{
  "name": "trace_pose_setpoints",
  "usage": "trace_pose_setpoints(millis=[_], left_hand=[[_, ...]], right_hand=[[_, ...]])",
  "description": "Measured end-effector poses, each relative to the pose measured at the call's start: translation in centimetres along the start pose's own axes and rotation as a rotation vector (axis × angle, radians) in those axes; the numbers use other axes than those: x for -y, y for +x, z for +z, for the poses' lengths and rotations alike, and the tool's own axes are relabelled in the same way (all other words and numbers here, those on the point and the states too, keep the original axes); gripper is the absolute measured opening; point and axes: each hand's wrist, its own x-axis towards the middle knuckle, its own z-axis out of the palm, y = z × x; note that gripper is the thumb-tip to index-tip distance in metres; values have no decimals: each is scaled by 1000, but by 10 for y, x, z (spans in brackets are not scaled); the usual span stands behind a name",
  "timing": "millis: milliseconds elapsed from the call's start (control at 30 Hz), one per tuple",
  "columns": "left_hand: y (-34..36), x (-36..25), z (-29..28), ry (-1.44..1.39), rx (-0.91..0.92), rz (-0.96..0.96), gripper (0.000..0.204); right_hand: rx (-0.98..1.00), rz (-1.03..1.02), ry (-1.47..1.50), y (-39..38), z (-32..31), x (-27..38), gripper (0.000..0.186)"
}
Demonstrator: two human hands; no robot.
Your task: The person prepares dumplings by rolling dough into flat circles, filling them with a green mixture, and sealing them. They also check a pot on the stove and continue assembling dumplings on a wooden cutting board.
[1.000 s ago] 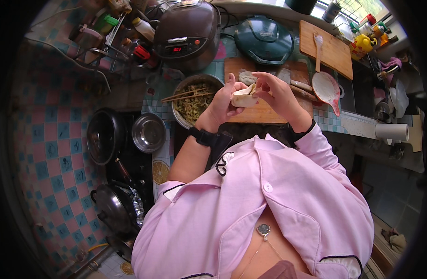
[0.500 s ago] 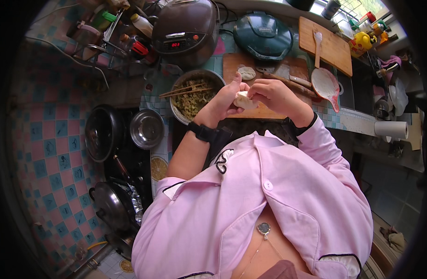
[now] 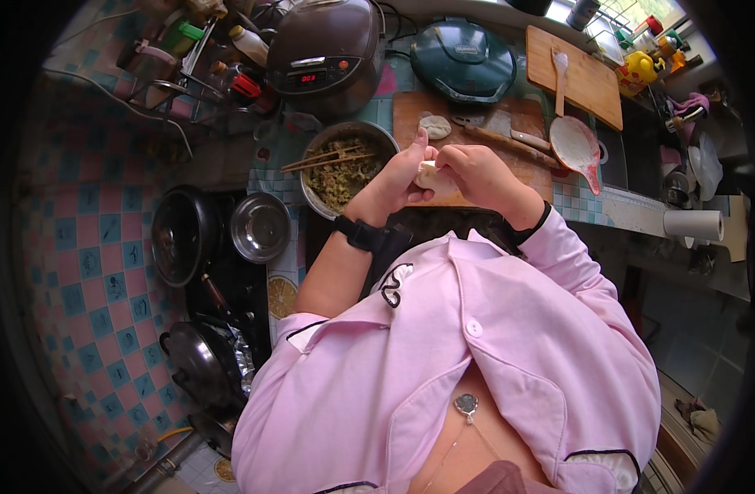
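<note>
A pale piece of stuffed dough [image 3: 427, 176] is cupped in my left hand [image 3: 400, 177], the thumb pointing up beside it. The fingers of my right hand [image 3: 486, 177] pinch the dough's edge from the right and hide part of it. Both hands are over the near edge of a wooden cutting board [image 3: 521, 183]. On the board lie another flattened round of dough [image 3: 435, 126], a rolling pin [image 3: 509, 144] and a knife with a pale handle [image 3: 531, 141]. Left of my left hand stands a metal bowl [image 3: 313, 198] of chopped green filling, with chopsticks [image 3: 332, 159] across it.
Behind the board are a dark multicooker [image 3: 324, 49] and a green round electric griddle [image 3: 464, 66]. At the right sit a red-rimmed pan of flour [image 3: 575, 146] and a second board [image 3: 587, 70] under a white spatula [image 3: 561, 78]. Pans [image 3: 180, 235] and an empty steel bowl [image 3: 260, 228] stand at left.
My right hand has shifted slightly left and down, its fingers now covering more of the dough. The dough looks more closed up. My left hand stays nearly in place.
</note>
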Motion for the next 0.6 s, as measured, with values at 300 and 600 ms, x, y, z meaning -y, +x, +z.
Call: trace_pose_setpoints(millis=[300,600], left_hand=[[26,19,1,25,-72,-35,59],[113,89,-12,-134,-138,105,44]], right_hand=[[-17,-87,-106,-8,16,-21,18],[-116,292,-214,-36,66,-106,13]])
